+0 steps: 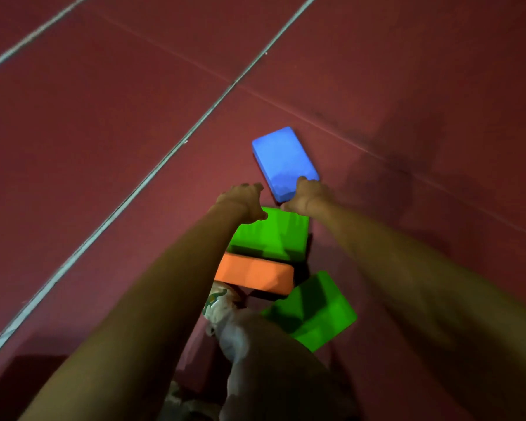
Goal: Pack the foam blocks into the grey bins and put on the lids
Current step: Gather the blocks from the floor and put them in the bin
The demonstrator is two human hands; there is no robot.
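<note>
Closest to the camera is a pale patterned cloth (225, 317) over the person's leg. Just past it, the near green block (313, 311) lies tilted on the red floor (104, 86). Beyond that sits the orange block (255, 276), and the far green block (271, 235) is right against its far edge; I cannot tell whether one overlaps the other.

Both arms reach out over these blocks. The left hand (242, 202) hovers above the far green block's far left corner. Its fingers are loosely bent and hold nothing, and they sit just beside the near left edge of the blue block (283, 161), with a sliver of floor between. The right hand (305, 196) grips that block's near right corner, with fingers curled over the top face and the thumb at the near end.

The blue block lies flat on the floor and is the farthest of the four. White lines (195, 129) cross the floor beyond it. No grey bins or lids are in view, so I judge the packing barely begun.

The weak point looks to be the one-corner hold. Foam lifted that way may pivot and slip out, or swing down onto the far green block and push it out of place. Bringing the left hand onto the opposite edge would likely steady it.
</note>
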